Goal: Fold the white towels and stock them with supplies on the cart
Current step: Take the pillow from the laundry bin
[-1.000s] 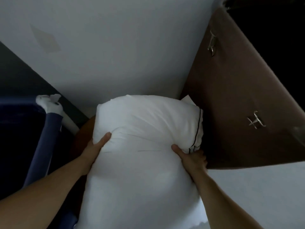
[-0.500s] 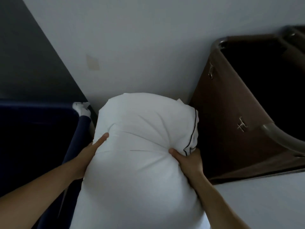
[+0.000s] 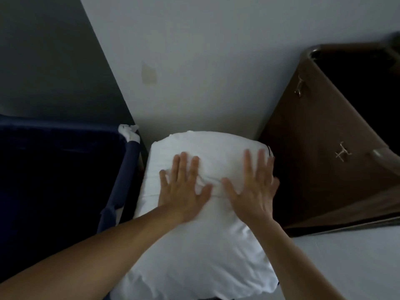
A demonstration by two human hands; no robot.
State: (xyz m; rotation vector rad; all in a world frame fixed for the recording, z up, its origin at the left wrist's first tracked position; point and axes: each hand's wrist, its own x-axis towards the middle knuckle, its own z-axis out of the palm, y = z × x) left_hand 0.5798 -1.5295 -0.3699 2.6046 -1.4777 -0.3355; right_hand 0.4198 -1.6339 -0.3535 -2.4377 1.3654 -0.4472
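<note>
Dim light, view looking down into a corner.

- White pillow (image 3: 194, 245): centre and lower centre of the frame. It stands wedged in the gap between two bins, with its top end against the pale wall (image 3: 216, 61). The cover is creased where the hands bear on it. A thin dark piping line (image 3: 269, 150) shows at its upper right corner.
- Left hand (image 3: 184, 191): palm down on the upper left part of the pillow. Fingers (image 3: 183, 161) are straight and spread apart, the thumb is out to the right, and nothing is gripped. The bare forearm runs in from the lower left of the frame.
- Right hand (image 3: 253, 191): palm down on the upper right part of the pillow, just beside the left hand, with the two thumbs near each other but apart. Fingers are straight and fanned, flat on the cloth, and hold nothing. The forearm enters from the lower right.
- Navy fabric bin (image 3: 54, 180): left of frame, interior too dark to read. Its corner post is just beside the pillow's left edge, and a knot of white cloth (image 3: 129, 132) sits at the top of that post.
- Brown bin (image 3: 324, 159): right of frame, tilted in this view, with a dark interior at the upper right. Two small metal clasps (image 3: 343, 154) show on its side. Its near face is close to the pillow's right edge; I cannot tell whether they touch.
- Wall: a faint yellowish patch (image 3: 149, 73) above the pillow, and a dark grey panel (image 3: 43, 50) in the upper left.
- Pale floor (image 3: 357, 267) in the lower right.
</note>
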